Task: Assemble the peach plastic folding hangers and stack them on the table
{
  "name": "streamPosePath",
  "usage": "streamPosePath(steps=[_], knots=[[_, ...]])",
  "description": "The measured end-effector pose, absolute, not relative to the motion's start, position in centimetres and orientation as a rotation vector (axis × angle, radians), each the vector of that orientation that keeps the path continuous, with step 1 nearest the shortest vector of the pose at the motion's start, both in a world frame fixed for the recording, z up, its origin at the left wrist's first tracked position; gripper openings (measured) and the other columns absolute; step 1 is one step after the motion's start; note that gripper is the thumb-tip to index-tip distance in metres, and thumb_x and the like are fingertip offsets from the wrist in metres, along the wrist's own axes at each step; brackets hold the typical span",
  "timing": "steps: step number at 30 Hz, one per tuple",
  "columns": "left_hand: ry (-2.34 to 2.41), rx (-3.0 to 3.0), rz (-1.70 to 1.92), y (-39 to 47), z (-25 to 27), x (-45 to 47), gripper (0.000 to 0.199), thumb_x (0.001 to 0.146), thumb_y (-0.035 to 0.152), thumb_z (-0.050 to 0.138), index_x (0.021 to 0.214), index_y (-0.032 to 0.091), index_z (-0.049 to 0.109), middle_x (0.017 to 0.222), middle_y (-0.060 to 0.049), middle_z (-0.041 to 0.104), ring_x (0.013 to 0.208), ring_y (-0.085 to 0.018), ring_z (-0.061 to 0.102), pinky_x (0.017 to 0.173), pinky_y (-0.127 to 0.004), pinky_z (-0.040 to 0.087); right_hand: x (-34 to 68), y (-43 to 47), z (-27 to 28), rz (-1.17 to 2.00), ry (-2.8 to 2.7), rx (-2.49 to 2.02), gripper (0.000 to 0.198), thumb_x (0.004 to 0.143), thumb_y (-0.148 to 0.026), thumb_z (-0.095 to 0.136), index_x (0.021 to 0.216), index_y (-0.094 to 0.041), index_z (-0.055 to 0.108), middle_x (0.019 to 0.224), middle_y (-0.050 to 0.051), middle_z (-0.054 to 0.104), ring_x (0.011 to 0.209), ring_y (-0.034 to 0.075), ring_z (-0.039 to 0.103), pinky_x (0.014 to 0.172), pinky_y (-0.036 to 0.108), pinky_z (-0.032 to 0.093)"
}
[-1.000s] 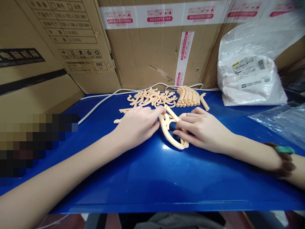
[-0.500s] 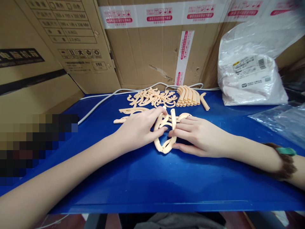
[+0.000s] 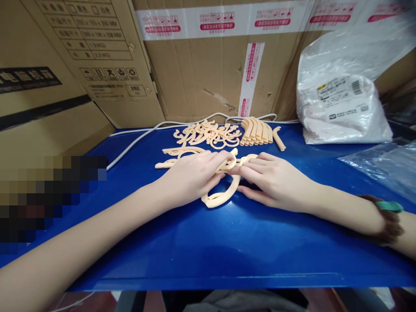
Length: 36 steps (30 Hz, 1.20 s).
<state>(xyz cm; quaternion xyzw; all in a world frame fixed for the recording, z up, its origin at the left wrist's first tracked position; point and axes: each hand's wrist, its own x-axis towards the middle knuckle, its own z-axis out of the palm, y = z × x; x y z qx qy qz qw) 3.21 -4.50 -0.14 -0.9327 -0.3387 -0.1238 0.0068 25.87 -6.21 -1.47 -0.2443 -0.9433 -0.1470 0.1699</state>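
A beige plastic folding hanger [image 3: 222,199] is between my hands, its curved arms forming a loop towards me. My left hand [image 3: 195,175] closes around its upper left part, thumb and fingers hiding some of it. My right hand [image 3: 274,180] holds it from the right, fingers at its upper part and thumb just beside the curved arm. Behind my hands lie more beige hanger pieces [image 3: 165,165], partly covered by my left hand. Another curved piece [image 3: 251,157] shows just behind my right fingers.
On the blue table [image 3: 208,251] are a heap of small hooked pieces [image 3: 195,133], a neat stack of hanger arms [image 3: 256,131] and one separate arm [image 3: 278,139]. A white cable [image 3: 130,149] runs behind. Cardboard boxes [image 3: 201,78] and a plastic bag [image 3: 344,108] stand at the back.
The hanger has turned: its loop now points down and left, and its upright arm has swung from view. My left fingers have moved over its top; my right thumb has come off the arm.
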Motion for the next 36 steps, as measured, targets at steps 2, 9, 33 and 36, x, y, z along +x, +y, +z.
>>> streamPosePath(steps=[2, 9, 33, 36], knots=[[-1.081, -2.908, -0.342, -4.46, -0.17, 3.26, 0.031, 0.098, 0.028, 0.044, 0.127, 0.019, 0.048, 0.107, -0.008, 0.066, 0.097, -0.024, 0.064, 0.076, -0.033, 0.048, 25.88, -6.20, -1.47, -0.445, -2.663, -0.702, 0.024, 0.096, -0.027, 0.048, 0.110, -0.012, 0.061, 0.091, 0.008, 0.069, 0.079, 0.020, 0.061, 0.073, 0.033, 0.039], [-1.046, -2.867, -0.288, -4.20, -0.33, 3.36, 0.028, 0.097, 0.027, 0.047, 0.125, 0.022, 0.051, 0.097, -0.004, 0.066, 0.091, -0.022, 0.064, 0.072, -0.031, 0.046, 25.82, -6.26, -1.32, -0.535, -2.643, -0.662, 0.018, 0.095, -0.026, 0.049, 0.095, -0.014, 0.063, 0.087, 0.006, 0.069, 0.080, 0.020, 0.060, 0.073, 0.033, 0.036], [-0.872, -2.884, -0.315, -4.38, -0.22, 3.45, 0.024, 0.099, 0.026, 0.046, 0.114, 0.017, 0.063, 0.097, -0.005, 0.068, 0.087, -0.019, 0.062, 0.073, -0.028, 0.043, 25.81, -6.31, -1.32, -0.334, -2.685, -0.667, 0.020, 0.096, -0.027, 0.048, 0.093, -0.016, 0.065, 0.081, 0.004, 0.067, 0.075, 0.018, 0.058, 0.075, 0.032, 0.035], [-0.867, -2.882, -0.323, -4.41, -0.21, 3.42, 0.025, 0.099, 0.027, 0.046, 0.115, 0.017, 0.063, 0.100, -0.005, 0.068, 0.089, -0.018, 0.062, 0.074, -0.028, 0.044, 25.85, -6.28, -1.35, -0.326, -2.688, -0.676, 0.020, 0.095, -0.027, 0.048, 0.092, -0.016, 0.065, 0.081, 0.005, 0.067, 0.076, 0.018, 0.058, 0.075, 0.033, 0.035]])
